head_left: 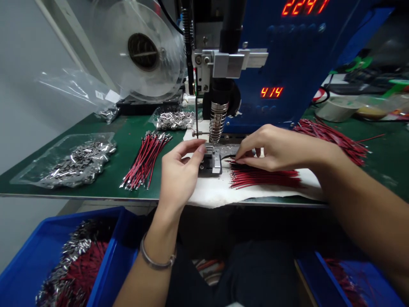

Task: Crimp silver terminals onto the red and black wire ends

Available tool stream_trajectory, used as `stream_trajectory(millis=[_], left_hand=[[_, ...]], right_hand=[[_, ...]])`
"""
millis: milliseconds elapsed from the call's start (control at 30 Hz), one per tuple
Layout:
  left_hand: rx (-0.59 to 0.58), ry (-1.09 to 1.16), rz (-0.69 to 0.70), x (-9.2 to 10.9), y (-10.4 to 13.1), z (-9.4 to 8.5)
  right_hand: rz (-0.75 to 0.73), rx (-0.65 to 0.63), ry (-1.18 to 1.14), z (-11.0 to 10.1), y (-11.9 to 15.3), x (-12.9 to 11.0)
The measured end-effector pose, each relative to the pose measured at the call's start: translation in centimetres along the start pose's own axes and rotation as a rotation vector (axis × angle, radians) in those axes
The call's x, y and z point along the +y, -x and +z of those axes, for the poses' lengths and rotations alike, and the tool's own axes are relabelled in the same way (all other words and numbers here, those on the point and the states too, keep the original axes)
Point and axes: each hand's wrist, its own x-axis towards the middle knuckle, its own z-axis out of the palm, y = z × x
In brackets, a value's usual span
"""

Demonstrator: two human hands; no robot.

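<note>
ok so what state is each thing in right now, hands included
Left hand: fingers bent at the metal holder, grip unclear
Right hand: pinching a dark wire
Lower display: lit red, reading 414
Upper display: lit red, partly cut off
Left blue bin: open, holding wires
Left bag: lying down, metal parts inside
Left wire bundle: lying on the table
Reel: upright

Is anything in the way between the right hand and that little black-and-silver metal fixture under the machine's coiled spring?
Nothing visible blocks it. Only a thin dark wire spans the gap from the black-and-silver metal fixture to the right hand. The bundle of thin red wires lies on that hand's near side.
</note>
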Motion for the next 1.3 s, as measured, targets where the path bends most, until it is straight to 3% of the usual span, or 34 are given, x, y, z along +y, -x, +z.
stream_trajectory(millis=[667, 933, 1133, 1300], left_hand=[[0.013, -0.016, -0.004, 0.1, 0.1, 0.1], [0.011, -0.032, -0.035, 0.1, 0.3, 0.1], [0.002, -0.02, -0.043, 0.2, 0.3, 0.1], [0.004, -0.034, -0.045, 0.3, 0.4, 0.0]], right_hand=[[-0.021, 0.055, -0.092, -0.1, 0.0, -0.2], [-0.034, 0.217, -0.251, 1.0, -1.1, -1.3], [0.129, 0.36, -0.304, 1.8, -1.5, -2.0], [0.167, 0.381, -0.277, 1.9, -1.5, -2.3]])
